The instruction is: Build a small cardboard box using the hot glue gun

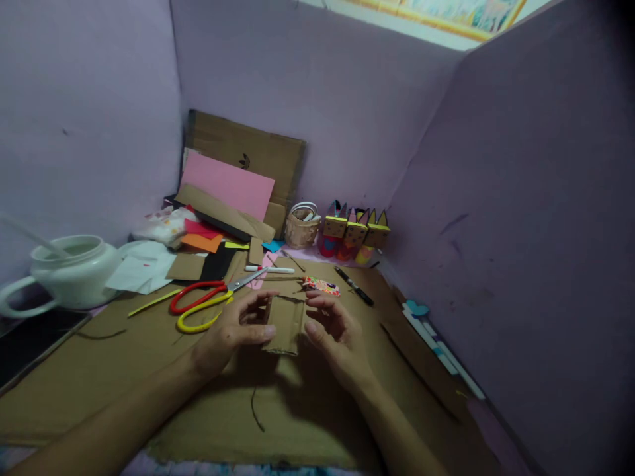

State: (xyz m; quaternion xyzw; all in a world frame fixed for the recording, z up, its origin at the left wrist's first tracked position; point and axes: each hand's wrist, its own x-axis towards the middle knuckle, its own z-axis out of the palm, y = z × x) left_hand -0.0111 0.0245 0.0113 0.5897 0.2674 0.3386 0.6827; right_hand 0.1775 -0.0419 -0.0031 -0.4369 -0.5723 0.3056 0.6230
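A small folded cardboard box (284, 324) is held up over the cardboard-covered work surface. My left hand (238, 327) grips it at its left side, thumb on the near face and fingers behind the edge. My right hand (340, 337) is beside its right edge, fingers curved and apart, with a narrow gap to the cardboard. Left of my hands lie open scissors (201, 307) with red and yellow handles. Beyond the box are a white marker (270, 270) and a patterned piece (321, 285). A black pen (354, 286) lies to the right.
A white mug (69, 271) stands at the left above a dark flat device (40, 344). Papers and a pink sheet (228, 185) are piled behind. A small basket (301, 228) and cat-eared cardboard figures (356, 231) stand along the purple wall (317, 99). White strips (436, 347) lie right.
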